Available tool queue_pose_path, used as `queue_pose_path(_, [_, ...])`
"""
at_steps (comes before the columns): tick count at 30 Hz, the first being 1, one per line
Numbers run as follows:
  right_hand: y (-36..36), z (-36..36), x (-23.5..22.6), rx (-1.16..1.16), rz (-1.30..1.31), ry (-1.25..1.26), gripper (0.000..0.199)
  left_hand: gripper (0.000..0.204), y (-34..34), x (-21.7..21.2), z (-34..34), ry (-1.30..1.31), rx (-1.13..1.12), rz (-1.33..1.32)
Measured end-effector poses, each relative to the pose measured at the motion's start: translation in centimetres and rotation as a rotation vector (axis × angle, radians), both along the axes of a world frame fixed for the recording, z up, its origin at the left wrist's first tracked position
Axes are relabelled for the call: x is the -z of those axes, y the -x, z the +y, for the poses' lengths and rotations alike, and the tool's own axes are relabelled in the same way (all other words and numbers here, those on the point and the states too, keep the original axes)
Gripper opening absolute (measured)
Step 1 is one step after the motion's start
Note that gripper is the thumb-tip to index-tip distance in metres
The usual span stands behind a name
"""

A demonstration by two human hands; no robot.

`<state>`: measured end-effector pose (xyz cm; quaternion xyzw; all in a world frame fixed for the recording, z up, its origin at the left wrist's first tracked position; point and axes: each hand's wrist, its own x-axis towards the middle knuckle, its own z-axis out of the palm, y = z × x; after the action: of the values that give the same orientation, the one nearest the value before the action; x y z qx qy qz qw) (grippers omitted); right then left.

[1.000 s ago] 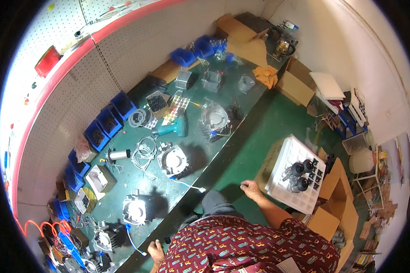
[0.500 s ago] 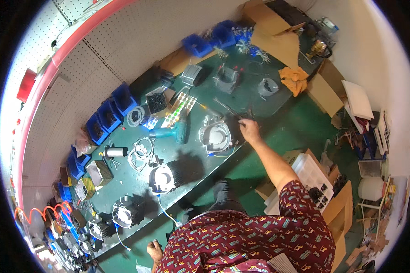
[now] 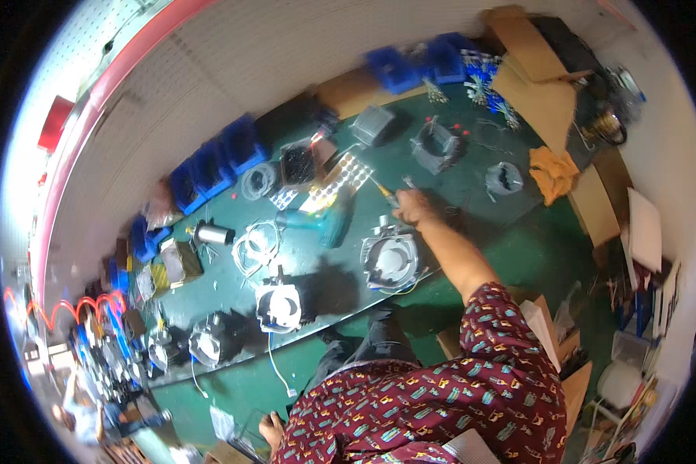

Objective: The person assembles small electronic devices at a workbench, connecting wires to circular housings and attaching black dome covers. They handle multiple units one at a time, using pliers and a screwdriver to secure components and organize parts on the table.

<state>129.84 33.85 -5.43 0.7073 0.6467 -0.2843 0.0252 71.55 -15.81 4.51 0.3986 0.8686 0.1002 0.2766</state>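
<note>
Screwdriver (image 3: 384, 193), yellow-handled, on the green surface (image 3: 472, 185) just above the round motor housing (image 3: 390, 261). Right hand (image 3: 416, 207) reaching onto it, fingers curled, grip unclear. Pickup step, judging; needs firm closing. Left hand (image 3: 271, 428) low, fingers unreadable.

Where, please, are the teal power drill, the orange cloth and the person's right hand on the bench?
Teal power drill (image 3: 322, 223), head view: on its body, mid-bench.
Orange cloth (image 3: 552, 171), head view: on its crumpled middle, at the bench's right end.
Right hand (image 3: 414, 207), head view: on the back of the hand, above the round metal housing (image 3: 391, 263).
</note>
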Motion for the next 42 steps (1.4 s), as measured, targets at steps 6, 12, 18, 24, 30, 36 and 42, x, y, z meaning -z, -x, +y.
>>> queue_pose_path(6, [-5.2, -6.3, -5.3, 0.230, 0.286, -0.024, 0.038, 0.037, -2.7, -2.7, 5.1, -0.035, -0.175, 0.004])
queue_pose_path(12, [-1.6, -12.3, -15.6, 0.352, 0.841, -0.485, 0.039, 0.035, -3.1, -5.1, 10.7, -0.467, -0.049, -0.004])
queue_pose_path(18, [26.4, -17.7, -28.8, -0.002, 1.115, 0.011, 0.048, 0.043, -4.7, -12.2, 20.5, -0.829, 0.114, -0.727])
queue_pose_path(24, [41.9, -21.3, -25.3, -0.606, 0.868, 0.183, 0.041, 0.038, -1.8, -11.3, 21.2, -0.782, -0.278, -0.970])
queue_pose_path(30, [49.7, -14.6, -20.2, -0.820, 0.584, -0.308, 0.039, 0.034, 3.0, -8.6, 17.3, -0.433, -0.588, -1.069])
queue_pose_path(36, [55.6, -10.2, -11.7, -0.892, 0.466, -0.436, 0.059, 0.046, 3.7, -6.2, 19.5, -0.405, -0.657, -1.085])
queue_pose_path(42, [56.6, -10.2, -12.0, -0.996, 0.375, -0.159, 0.052, 0.047, 4.0, -6.3, 20.9, -0.399, -0.772, -1.032])
